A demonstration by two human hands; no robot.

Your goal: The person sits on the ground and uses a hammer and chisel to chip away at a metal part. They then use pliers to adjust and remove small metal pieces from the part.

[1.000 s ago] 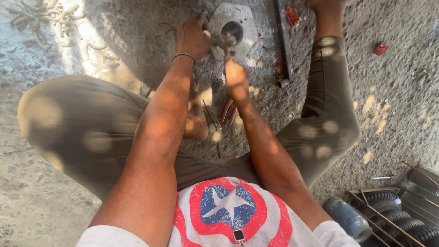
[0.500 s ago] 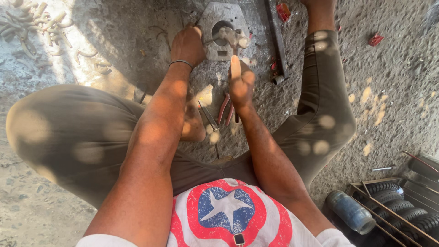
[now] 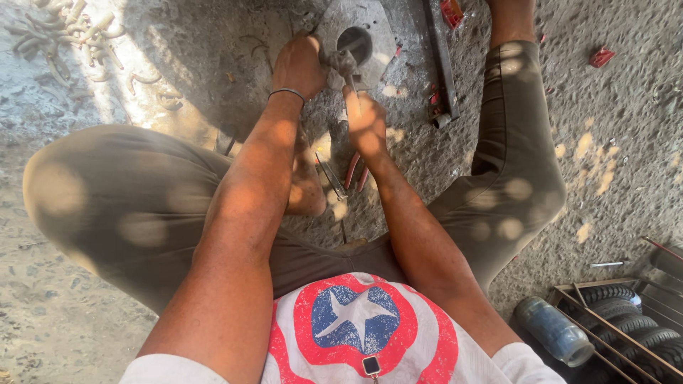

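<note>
Two hands crowd one small spot, and that is where trouble could start. My left hand [image 3: 299,65] is curled shut around a small grey metal fitting [image 3: 340,62] that sits on the flat grey metal plate with the round hole [image 3: 370,18], up between my knees on the rough concrete ground [image 3: 612,142]. My right hand [image 3: 364,122] is closed in a fist around a thin metal rod-like tool [image 3: 353,87] whose tip reaches up to that fitting; I cannot tell just what kind of tool it is, the grip hides its handle.

If the tip slips off the fitting, I judge it would run straight into the fingers of my left hand, which lie just beside it. The plate is only lying on the gritty ground, so a hard push might make it skid or tilt, and the fitting might jump out of my grasp. The dappled shade over the work makes the contact point hard to read, which does not help.

Red-handled pliers [image 3: 357,171] lie on the ground under my right wrist, near my bare foot; a knock could send them against it. A long dark metal bar [image 3: 441,60] lies right of the plate, and curved pale metal pieces [image 3: 64,35] are scattered well apart at far left.
</note>
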